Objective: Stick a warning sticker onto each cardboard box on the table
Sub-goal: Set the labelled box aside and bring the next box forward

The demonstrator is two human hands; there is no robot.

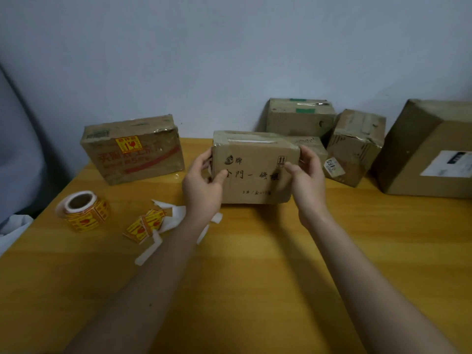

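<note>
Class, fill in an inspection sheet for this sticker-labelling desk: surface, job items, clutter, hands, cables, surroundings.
Surface: yellow wooden table, boxes along its far edge.
Job's things: held box upright at centre, no warning sticker visible; left box already bears a yellow sticker; four more boxes behind and to the right; sticker roll upright; loose stickers beside it.
Clutter: white backing strips scattered near the left forearm.
Hands: left hand and right hand grip the held box's sides.
Cables: nothing seen.
Surroundings: plain pale wall behind.
</note>
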